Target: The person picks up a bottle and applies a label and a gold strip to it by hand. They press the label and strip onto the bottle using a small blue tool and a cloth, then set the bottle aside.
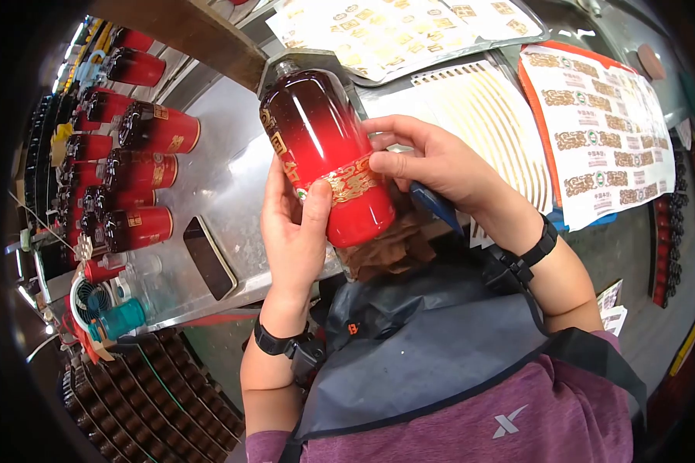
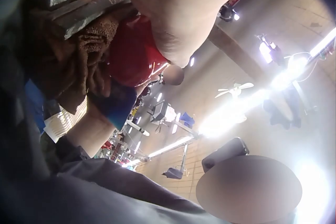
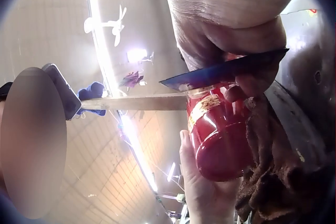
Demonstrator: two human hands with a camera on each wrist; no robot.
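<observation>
Glossy, gold-banded black-to-red glass-like bottle (image 1: 328, 147) toward twelve o'clock, left hand (image 1: 293, 235) gripping it at its seven, right hand (image 1: 444, 166) at its three holding a flat blue scraper (image 1: 438, 207), rumpled brown cloth (image 1: 386, 253) at its five.

Obstructing wooden beam (image 1: 197, 35) beyond bottle (image 1: 320, 135)

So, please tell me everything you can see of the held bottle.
The bottle looks like glossy glass, near-black at the shoulder and fading to bright red at the base. Gold characters run down its side, and a gold band crosses the lower body. It is tilted, neck to the upper left in the head view. The left hand grips it; the right hand touches it near the band's end.
</observation>
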